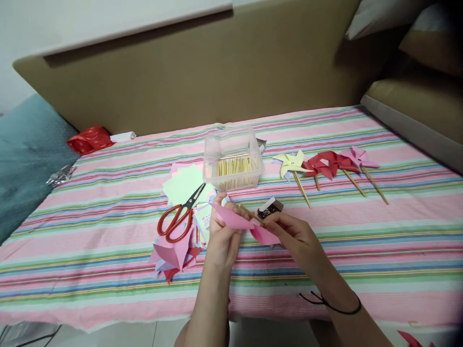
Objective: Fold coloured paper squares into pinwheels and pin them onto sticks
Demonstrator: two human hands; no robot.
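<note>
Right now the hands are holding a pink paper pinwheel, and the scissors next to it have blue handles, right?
Not quite. The scissors have red handles, not blue, as the head view shows. The rest is right: the left hand and right hand hold a pink paper pinwheel, and the scissors lie on the striped cloth next to it.

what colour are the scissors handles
Red, on the scissors left of both hands; the head view shows it.
</note>
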